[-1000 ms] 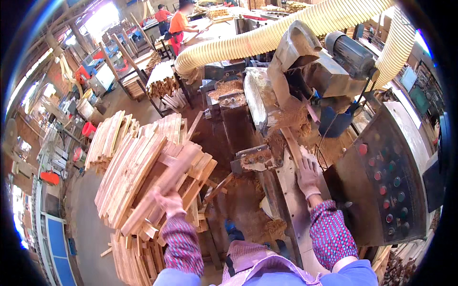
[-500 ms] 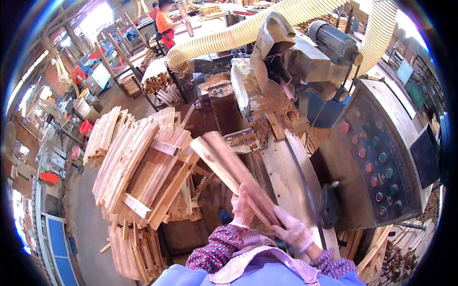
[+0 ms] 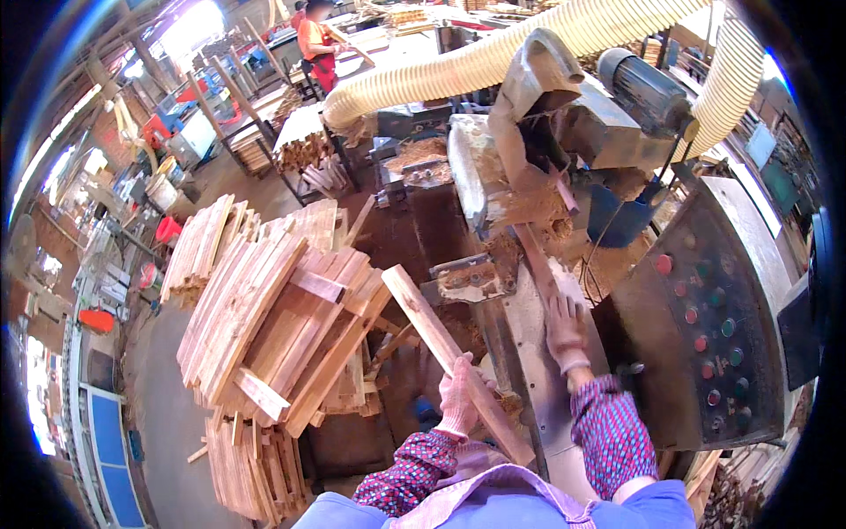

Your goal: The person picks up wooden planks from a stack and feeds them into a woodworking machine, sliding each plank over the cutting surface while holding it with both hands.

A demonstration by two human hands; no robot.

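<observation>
My left hand (image 3: 460, 398), in a pale knitted glove, is closed around a long wooden strip (image 3: 427, 322). The strip slants from the far left toward my body, its near end by the machine bed. My gloved right hand (image 3: 567, 333) lies over the machine's metal bed (image 3: 533, 353), fingers stretched forward and slightly apart. Those fingers touch the near end of another wooden strip (image 3: 536, 260), which lies along the bed and points into the sawdust-covered machine head (image 3: 520, 198). What the right palm covers is hidden.
To my left stands a tall stack of wooden strips (image 3: 238, 326). A control panel (image 3: 705, 353) with coloured buttons rises at the right. A ribbed dust hose (image 3: 441, 75) and a motor (image 3: 648, 88) sit above the machine. Farther back, a person in orange (image 3: 315, 40) handles a board.
Two strips were held together by both hands. Now the left hand keeps one, while the right has moved forward onto the bed, where another strip lies against the machine head.
</observation>
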